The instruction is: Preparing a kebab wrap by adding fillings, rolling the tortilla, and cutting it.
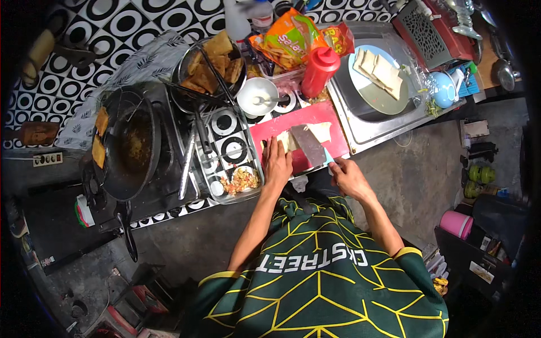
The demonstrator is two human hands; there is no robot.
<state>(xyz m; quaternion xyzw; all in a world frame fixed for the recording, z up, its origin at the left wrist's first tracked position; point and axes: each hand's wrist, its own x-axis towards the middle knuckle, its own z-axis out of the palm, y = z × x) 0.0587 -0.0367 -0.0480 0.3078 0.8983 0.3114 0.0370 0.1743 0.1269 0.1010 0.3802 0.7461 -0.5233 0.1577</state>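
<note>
A red cutting board [262, 126] lies before me with a pale, flat piece of dough or bread [320, 132] on it. The fingers of my left hand [279, 164] hold down the left end of this piece against the board. My right hand [350, 177] grips a wide-bladed knife [309, 145] by its light blue handle. The blade lies across the pale piece and hides its middle. Left of the board, a glass dish [203, 169] holds a chopped filling [241, 181] at its near end. A white bowl [249, 105] with a spoon stands behind the board.
On the left, a dark wok [137, 169] sits on the stove with browned pieces on its rim. Behind are a strainer of fried pieces [211, 72], a red squeeze bottle [321, 72] and snack bags [287, 40]. Right, a plate [384, 105] of stacked pale slices rests over the sink [359, 141].
</note>
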